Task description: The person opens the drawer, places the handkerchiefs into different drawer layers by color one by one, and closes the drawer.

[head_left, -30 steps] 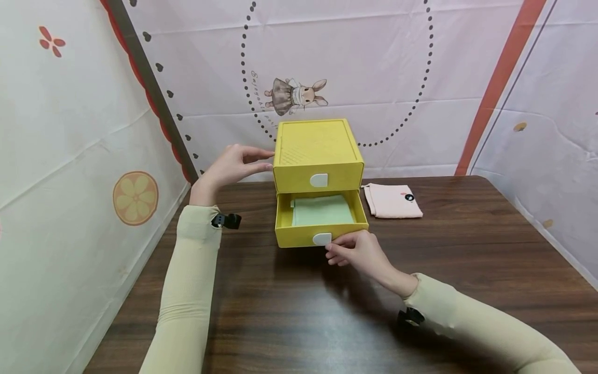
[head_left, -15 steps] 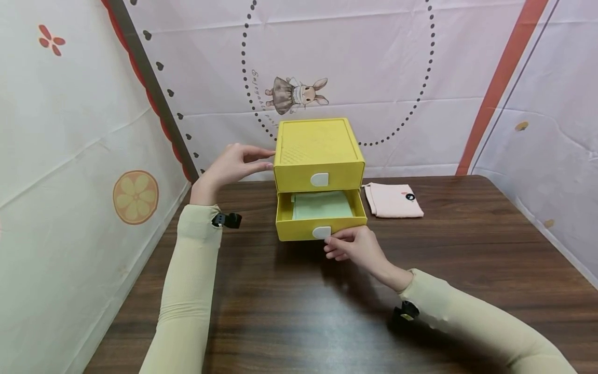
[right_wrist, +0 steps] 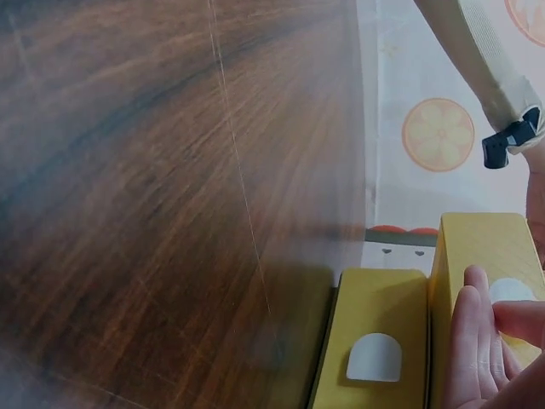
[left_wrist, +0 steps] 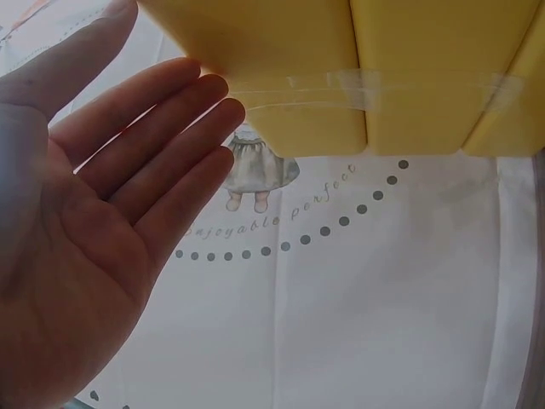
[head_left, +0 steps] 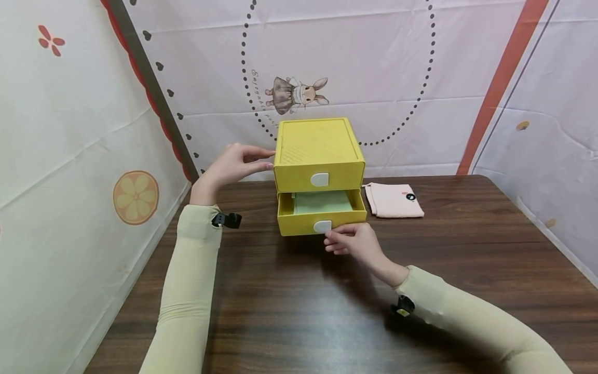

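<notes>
Jutting toward the near side from the middle level of a yellow cabinet (head_left: 317, 143), the drawer (head_left: 299, 226) sits partway out, a pale green cloth (head_left: 322, 203) lying inside. And it's the right hand (head_left: 362, 244) on it, thumb and fingers narrowed, pinching the white tab (head_left: 322, 227) on the drawer's front! Over on the left, the left hand (head_left: 233, 163) holds nothing, fingers stretched long, tips at the cabinet's left side. Underneath, the right wrist view picks up a bottom drawer (right_wrist: 373, 307) set farther back. Right of the cabinet, a folded pink cloth (head_left: 394, 201) lies on the brown table (head_left: 271, 311). On the far side, a rabbit print (head_left: 296, 96) marks the pale backdrop (head_left: 364, 62).
</notes>
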`<action>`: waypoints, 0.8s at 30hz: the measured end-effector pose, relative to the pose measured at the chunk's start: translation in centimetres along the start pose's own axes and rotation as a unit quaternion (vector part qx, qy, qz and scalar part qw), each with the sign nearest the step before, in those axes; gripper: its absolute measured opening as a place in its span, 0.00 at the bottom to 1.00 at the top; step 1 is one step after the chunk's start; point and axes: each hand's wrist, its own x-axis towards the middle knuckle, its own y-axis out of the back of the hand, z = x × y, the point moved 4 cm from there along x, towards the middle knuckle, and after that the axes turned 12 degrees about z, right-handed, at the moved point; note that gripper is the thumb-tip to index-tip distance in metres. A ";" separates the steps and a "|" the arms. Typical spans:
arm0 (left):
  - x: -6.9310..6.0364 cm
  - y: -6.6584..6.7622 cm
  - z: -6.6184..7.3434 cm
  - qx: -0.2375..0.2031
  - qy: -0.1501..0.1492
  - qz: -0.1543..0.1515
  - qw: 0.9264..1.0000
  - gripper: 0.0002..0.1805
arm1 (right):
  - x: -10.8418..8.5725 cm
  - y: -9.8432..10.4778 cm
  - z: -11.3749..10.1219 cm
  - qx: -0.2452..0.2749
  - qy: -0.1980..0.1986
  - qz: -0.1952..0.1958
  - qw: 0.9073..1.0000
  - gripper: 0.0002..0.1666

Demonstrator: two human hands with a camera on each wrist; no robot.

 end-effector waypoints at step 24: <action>-0.1 0.0 0.0 0.000 -0.004 0.002 1.000 0.29 | 2.1 -0.2 -0.3 -0.021 0.057 0.054 0.997 0.16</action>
